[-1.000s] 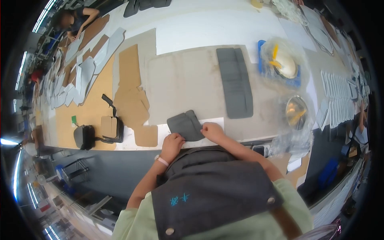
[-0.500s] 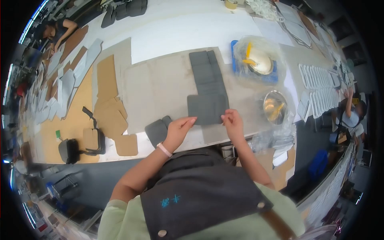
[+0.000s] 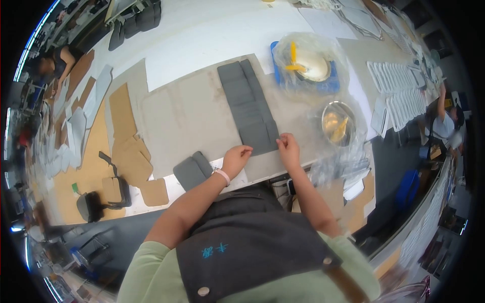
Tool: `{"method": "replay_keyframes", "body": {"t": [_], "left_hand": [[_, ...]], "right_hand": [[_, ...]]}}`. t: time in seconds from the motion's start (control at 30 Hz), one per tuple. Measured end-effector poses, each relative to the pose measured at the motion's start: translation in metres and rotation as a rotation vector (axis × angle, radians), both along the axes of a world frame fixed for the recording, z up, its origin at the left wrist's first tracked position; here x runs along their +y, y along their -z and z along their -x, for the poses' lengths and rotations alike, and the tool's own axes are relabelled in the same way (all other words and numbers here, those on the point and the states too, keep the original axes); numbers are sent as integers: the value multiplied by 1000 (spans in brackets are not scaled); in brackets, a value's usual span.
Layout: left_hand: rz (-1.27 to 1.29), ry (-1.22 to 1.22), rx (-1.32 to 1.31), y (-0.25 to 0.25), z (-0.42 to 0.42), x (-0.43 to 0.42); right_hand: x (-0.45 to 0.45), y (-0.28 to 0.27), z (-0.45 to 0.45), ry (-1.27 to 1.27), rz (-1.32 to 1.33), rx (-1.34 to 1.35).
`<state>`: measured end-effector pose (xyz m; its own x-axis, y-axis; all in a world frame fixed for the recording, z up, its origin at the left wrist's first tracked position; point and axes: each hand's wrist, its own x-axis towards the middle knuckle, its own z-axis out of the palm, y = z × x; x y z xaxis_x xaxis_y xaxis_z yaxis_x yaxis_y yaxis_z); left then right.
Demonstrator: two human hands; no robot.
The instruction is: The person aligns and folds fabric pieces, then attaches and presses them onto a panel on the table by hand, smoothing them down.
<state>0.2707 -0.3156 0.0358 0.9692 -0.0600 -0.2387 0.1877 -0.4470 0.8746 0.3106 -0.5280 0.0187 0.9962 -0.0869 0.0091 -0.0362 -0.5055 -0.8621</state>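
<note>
In the head view I count two hands of mine at the near end of one long row of dark grey, soft-looking padded pieces (image 3: 246,101). My left hand (image 3: 236,159) has thumb and fingers drawn together at the row's near-left corner; my right hand (image 3: 288,151) is bent the same way at its right edge. I can't tell whether either set pinches the material or only touches it. Left of my left fingers lies one small dark grey padded bundle (image 3: 192,170), near the forearm. Right of my right fingers I count two bowls: the nearer, a shiny round metal bowl (image 3: 337,107), holds a yellow tool; the farther, a round bowl of creamy white stuff (image 3: 314,65), sits with two yellow bars in one blue plastic tray (image 3: 329,85), wrapped in clear film. Two other people work well beyond my fingers, one on each side.
</note>
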Motion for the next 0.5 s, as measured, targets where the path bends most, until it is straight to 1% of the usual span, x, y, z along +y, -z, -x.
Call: {"method": "replay_keyframes", "body": {"t": [0.13, 0.5], "left_hand": [[-30, 21, -19, -1, 3, 4], [42, 2, 72, 6, 1, 9]], "right_hand": [[0, 2, -1, -16, 34, -20], [2, 9, -5, -6, 122, -25]]}}
